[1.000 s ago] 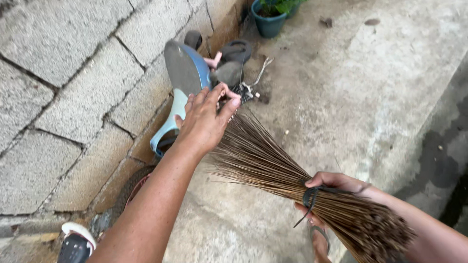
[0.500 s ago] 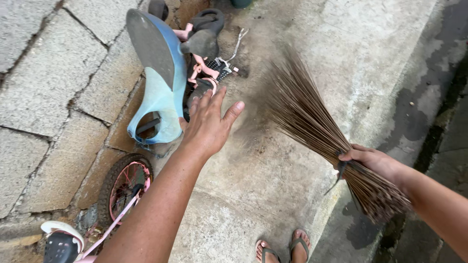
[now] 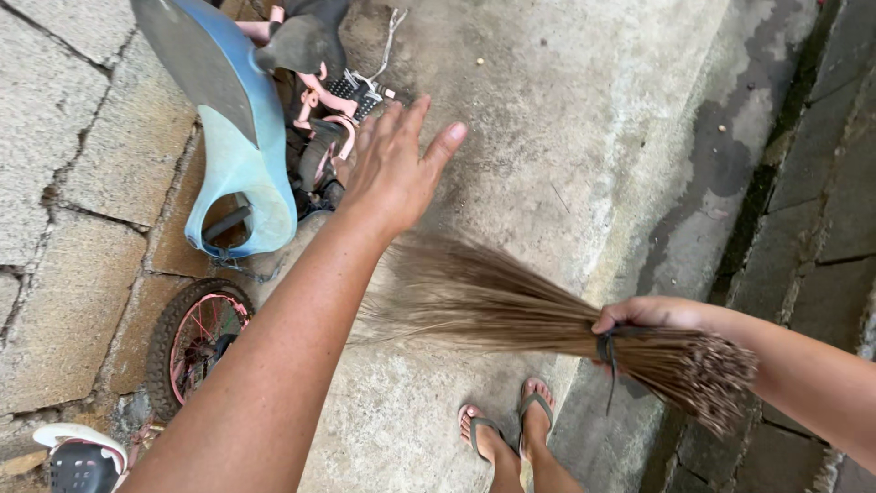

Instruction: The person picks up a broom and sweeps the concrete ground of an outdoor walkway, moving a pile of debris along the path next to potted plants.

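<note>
Right hand point(image 3: 650, 315) clenched around stick broom point(image 3: 511, 306); left hand point(image 3: 394, 169) spread, seemingly empty.

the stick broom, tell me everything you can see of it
The stick broom is a bundle of thin, stiff brown sticks with no long handle, bound near its thick end by a dark cord whose loose tail hangs down. It lies nearly level above the concrete floor, its bristle end fanned out and blurred towards the left. The right hand grips it at the binding; the left hand hovers open, apart from it.
</note>
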